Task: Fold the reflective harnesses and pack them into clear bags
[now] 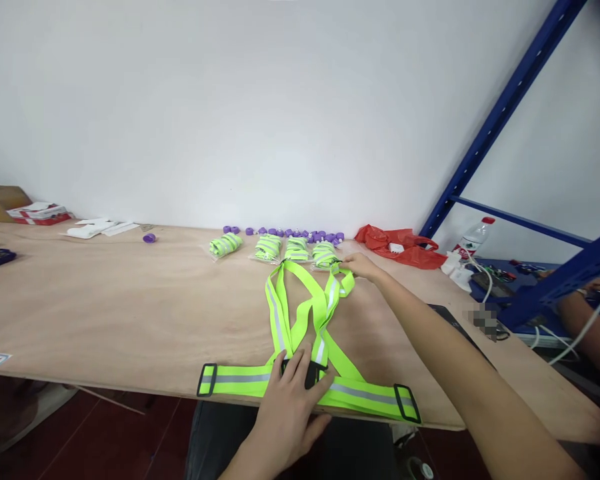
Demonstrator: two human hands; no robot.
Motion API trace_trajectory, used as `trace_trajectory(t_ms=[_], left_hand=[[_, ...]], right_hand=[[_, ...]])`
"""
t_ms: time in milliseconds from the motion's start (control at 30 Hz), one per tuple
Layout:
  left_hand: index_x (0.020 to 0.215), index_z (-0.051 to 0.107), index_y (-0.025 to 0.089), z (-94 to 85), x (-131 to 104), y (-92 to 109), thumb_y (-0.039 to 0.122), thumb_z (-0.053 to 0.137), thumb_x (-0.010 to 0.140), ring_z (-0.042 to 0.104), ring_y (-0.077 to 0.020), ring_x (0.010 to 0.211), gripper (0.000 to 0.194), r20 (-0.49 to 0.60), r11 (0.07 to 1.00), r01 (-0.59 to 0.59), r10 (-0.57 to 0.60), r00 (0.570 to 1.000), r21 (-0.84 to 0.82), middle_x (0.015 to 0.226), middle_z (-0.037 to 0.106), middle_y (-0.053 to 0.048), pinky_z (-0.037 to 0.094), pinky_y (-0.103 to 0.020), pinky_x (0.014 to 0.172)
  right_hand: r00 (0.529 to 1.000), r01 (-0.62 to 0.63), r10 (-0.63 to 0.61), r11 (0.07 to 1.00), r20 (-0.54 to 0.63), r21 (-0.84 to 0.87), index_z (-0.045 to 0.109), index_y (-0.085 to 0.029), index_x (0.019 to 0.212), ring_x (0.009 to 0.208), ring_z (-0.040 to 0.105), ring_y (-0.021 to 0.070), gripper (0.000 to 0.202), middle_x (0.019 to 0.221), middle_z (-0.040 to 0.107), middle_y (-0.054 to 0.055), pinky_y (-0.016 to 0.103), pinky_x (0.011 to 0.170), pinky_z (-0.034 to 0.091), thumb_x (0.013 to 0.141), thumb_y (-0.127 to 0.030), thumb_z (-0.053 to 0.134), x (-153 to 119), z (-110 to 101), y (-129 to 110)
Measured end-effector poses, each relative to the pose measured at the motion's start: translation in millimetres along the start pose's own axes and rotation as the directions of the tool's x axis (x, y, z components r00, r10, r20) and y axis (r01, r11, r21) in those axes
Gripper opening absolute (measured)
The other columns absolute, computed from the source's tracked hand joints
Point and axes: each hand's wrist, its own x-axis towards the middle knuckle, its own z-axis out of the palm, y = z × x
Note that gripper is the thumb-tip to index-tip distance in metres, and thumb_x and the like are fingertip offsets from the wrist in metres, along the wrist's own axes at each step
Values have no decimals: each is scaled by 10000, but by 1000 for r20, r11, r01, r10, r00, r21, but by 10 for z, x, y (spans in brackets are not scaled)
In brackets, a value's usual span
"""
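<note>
A neon yellow-green reflective strap harness (275, 313) lies spread on the wooden table, its waist band along the front edge with a black buckle at each end. My left hand (293, 393) rests with spread fingers on the black centre piece of the band. At the far end of the right shoulder strap, my right hand (361, 266) has its fingers closed around the strap near a small black slider. Just beyond the harness, several rolled neon straps in clear bags (296, 249) stand in a row.
Several purple rolls (315, 236) line the wall. A red plastic bag (403, 245), a water bottle (475, 237) and a blue metal frame (500, 107) are at the right. White papers (97, 228) and boxes (39, 212) lie far left. Another person's arm (587, 327) shows at the right edge.
</note>
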Motion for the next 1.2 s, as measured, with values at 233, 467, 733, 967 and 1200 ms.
trace_trajectory(t_ms=[233, 467, 733, 967, 1200], left_hand=[[1557, 250, 403, -21, 29, 40, 341, 668, 873, 341, -374, 1438, 805, 43, 998, 20, -22, 999, 55, 1621, 265, -147, 339, -610, 1088], [1548, 284, 399, -21, 27, 53, 280, 685, 842, 362, -381, 1422, 821, 44, 997, 16, -19, 999, 74, 1571, 370, -136, 328, -607, 1089], [1562, 245, 390, -40, 22, 47, 295, 663, 866, 315, -384, 1453, 818, 60, 997, 9, -13, 998, 71, 1619, 270, -150, 333, -605, 1094], [1565, 231, 398, -54, 21, 39, 348, 666, 871, 316, -384, 1456, 820, 72, 999, 17, -19, 997, 38, 1606, 299, -159, 319, -620, 1103], [1585, 156, 374, 16, 6, 14, 526, 601, 904, 210, -389, 1499, 827, 38, 1000, 11, -10, 999, -11, 1656, 127, -166, 269, -637, 1131]], right_hand=[[991, -81, 52, 967, 124, 241, 691, -144, 659, 645, 646, 197, 109, 719, 707, 88, 283, 583, 516, 651, -227, 761, -193, -647, -135], [986, -48, -42, 853, 160, 520, 705, -188, 926, 573, 597, 141, 286, 687, 669, 15, 244, 540, 476, 645, -192, 760, -315, -844, -214], [985, 116, -173, 676, 4, 727, 659, -220, 972, 898, 680, 200, 232, 935, 738, 55, 352, 853, 523, 741, -227, 648, -299, -668, -246], [953, 264, -287, 631, -97, 729, 596, -262, 1205, 1219, 584, 243, 484, 1395, 593, 53, 440, 954, 522, 722, -235, 613, -276, -343, -404], [973, 226, -203, 757, -109, 613, 541, -271, 1310, 1199, 603, 252, 629, 1446, 546, 63, 368, 864, 568, 685, -283, 618, -85, 278, -286]])
